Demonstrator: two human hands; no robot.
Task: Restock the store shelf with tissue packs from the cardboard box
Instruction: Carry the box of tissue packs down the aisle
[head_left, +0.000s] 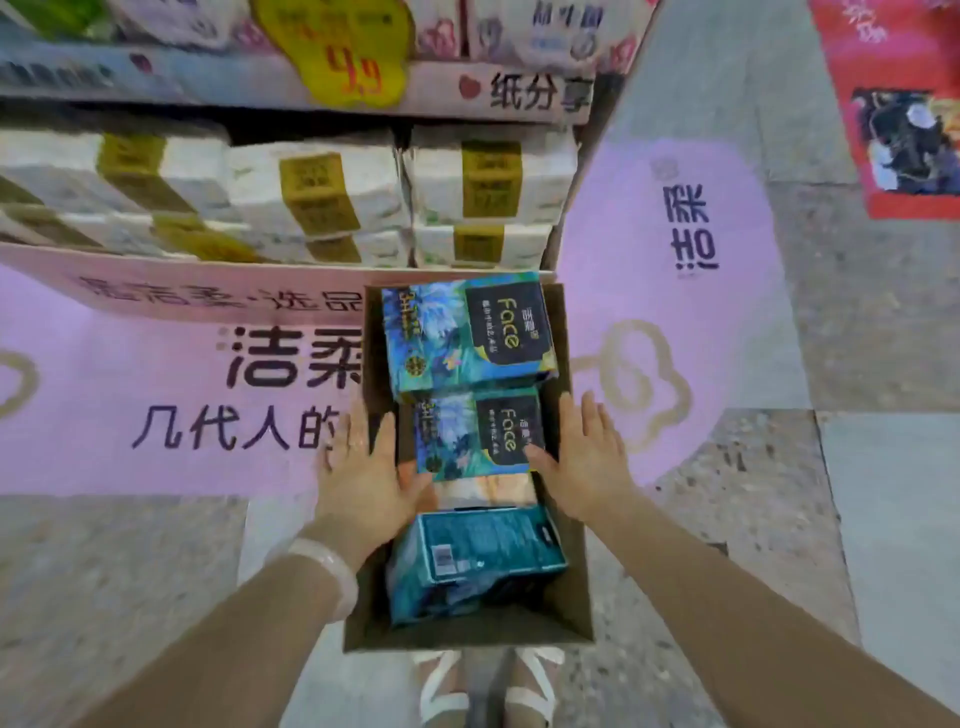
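a shop aisle with a speckled grey floor (857, 322) and a large pink floor sticker (130, 415) printed with dark characters. ahead stands the store shelf (322, 91), its lower level stacked with white tissue packs (311, 202) banded in yellow, and a yellow price tag (343, 52) on the edge above.

an open cardboard box (467, 631) sits on the floor just in front of the shelf base. inside lie three blue-green packs: the far pack (467, 332) face up, the middle pack (478, 434) face up and partly under the far one, and the near pack (472, 558) turned back side up.

the left hand (363, 467) has straight, spread fingers, its thumb against the middle pack's left edge. the right hand (582, 457) is likewise flat and spread, thumb touching the pack's right edge. a pale bracelet (327, 566) circles the left wrist. white sandals (488, 691) show at the bottom.
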